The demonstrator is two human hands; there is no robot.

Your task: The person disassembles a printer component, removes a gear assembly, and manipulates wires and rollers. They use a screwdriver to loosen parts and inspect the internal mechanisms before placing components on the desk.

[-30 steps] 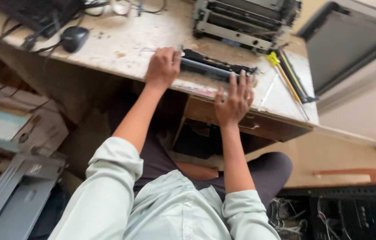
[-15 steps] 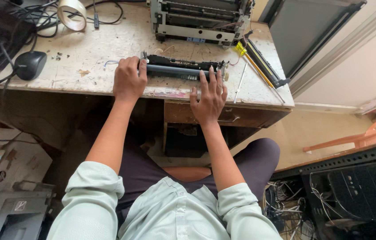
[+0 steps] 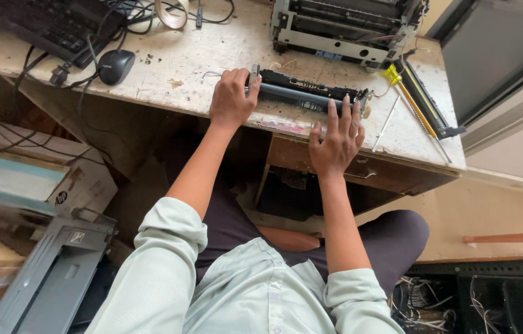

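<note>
Two hands on black roller unit [image 3: 308, 96], left hand [image 3: 232, 99] fingers curled gripping its end, right hand [image 3: 335, 139] fingers spread flat.

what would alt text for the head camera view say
A seated person grips a long black roller unit lying on a worn white desk, left hand at its left end, right hand at its right end. An opened printer chassis sits behind it, a yellow-handled screwdriver to the right.

Head camera, steeply downward, near desk [image 3: 224, 55]
</note>
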